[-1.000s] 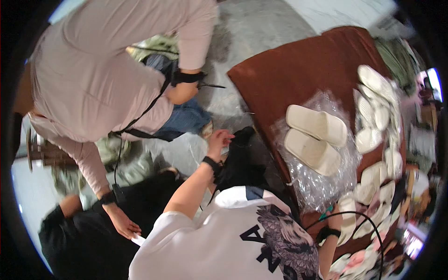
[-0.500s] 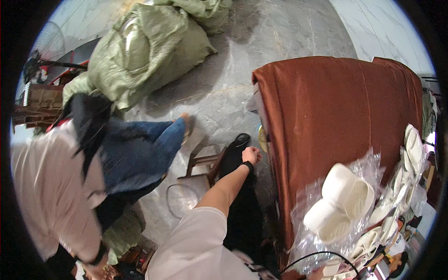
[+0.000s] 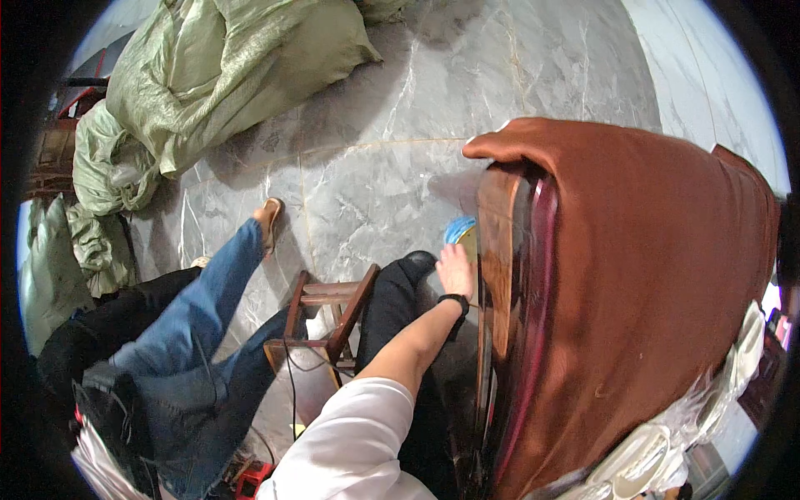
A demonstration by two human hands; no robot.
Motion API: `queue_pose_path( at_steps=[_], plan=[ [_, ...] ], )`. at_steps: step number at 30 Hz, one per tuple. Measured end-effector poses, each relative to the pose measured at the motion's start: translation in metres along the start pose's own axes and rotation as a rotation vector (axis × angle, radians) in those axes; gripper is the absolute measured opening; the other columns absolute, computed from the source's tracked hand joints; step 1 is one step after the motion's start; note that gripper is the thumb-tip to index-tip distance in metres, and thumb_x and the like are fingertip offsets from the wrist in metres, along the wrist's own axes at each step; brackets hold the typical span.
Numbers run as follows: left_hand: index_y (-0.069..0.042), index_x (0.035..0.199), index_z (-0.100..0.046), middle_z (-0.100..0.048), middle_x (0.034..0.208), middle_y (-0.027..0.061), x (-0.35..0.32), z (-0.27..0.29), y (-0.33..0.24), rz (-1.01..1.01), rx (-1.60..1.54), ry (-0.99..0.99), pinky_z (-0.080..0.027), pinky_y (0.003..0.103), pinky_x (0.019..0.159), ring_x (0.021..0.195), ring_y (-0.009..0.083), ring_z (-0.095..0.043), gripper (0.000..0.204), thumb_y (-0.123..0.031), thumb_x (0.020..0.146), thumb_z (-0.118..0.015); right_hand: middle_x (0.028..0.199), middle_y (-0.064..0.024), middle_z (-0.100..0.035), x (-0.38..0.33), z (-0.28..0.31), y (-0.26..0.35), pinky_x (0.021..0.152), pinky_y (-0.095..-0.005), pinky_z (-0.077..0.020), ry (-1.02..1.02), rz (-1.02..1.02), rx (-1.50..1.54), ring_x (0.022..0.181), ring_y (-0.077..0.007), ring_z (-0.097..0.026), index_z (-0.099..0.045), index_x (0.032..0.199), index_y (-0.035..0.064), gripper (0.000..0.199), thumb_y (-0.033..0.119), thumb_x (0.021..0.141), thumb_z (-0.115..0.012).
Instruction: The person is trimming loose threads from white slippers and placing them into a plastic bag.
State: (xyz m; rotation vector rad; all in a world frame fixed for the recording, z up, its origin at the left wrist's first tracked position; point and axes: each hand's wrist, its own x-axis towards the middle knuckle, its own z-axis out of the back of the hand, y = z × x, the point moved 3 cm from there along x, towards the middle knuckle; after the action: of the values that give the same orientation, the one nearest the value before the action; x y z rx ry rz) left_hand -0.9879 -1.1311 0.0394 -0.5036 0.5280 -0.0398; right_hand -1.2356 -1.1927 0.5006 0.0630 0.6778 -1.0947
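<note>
My left hand (image 3: 454, 272), with a dark band at the wrist, hangs low beside the wooden side (image 3: 502, 267) of a table. Its fingers look loosely stretched and apart, and I see nothing held in them. By the fingertips is crinkled blue material (image 3: 459, 228), next to a round yellowish thing (image 3: 470, 244) partly hidden by the table's side. Whether the fingers touch either one is unclear. Over the table lies a brown cloth (image 3: 650, 275), its near-left corner folded up. My right hand is out of view.
White slippers (image 3: 642, 457) in clear plastic lie at the cloth's lower right edge. Left of my dark-trousered leg stands a small wooden stool (image 3: 333, 292) with a cord. Another person in jeans (image 3: 200, 308) is on the left. Large green woven sacks (image 3: 242, 75) fill the upper left.
The cloth's left edge has lifted, baring the wooden side, and the blue material now shows. My left hand has gone from curled to looser. The view has shifted; the person in jeans has changed posture.
</note>
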Motion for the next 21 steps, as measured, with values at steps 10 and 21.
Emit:
queue_pose_path(
  at_steps=[10, 21],
  plan=[
    [-0.007, 0.125, -0.048, -0.067, 0.08, 0.0205, 0.049, -0.001, 0.077, 0.057, -0.012, 0.194, -0.053, 0.048, 0.066, 0.076, 0.0375, -0.067, 0.038, -0.006, 0.086, -0.048, 0.106, -0.0266, -0.06, 0.098, -0.096, -0.172, 0.084, -0.0452, -0.046, -0.066, 0.254, -0.058, 0.096, -0.0403, -0.058, -0.044, 0.132, -0.005, 0.069, 0.031, 0.079, -0.068],
    [0.001, 0.123, -0.051, -0.064, 0.092, 0.0229, 0.101, -0.143, 0.012, 0.114, -0.533, -0.32, -0.05, 0.048, 0.075, 0.081, 0.0467, -0.06, 0.042, -0.007, 0.082, -0.054, 0.102, -0.0245, -0.061, 0.236, -0.09, -0.133, 0.082, -0.0448, -0.0469, -0.251, 0.432, -0.166, 0.093, -0.0382, -0.059, -0.044, 0.133, -0.004, 0.067, 0.026, 0.078, -0.067]
  ],
)
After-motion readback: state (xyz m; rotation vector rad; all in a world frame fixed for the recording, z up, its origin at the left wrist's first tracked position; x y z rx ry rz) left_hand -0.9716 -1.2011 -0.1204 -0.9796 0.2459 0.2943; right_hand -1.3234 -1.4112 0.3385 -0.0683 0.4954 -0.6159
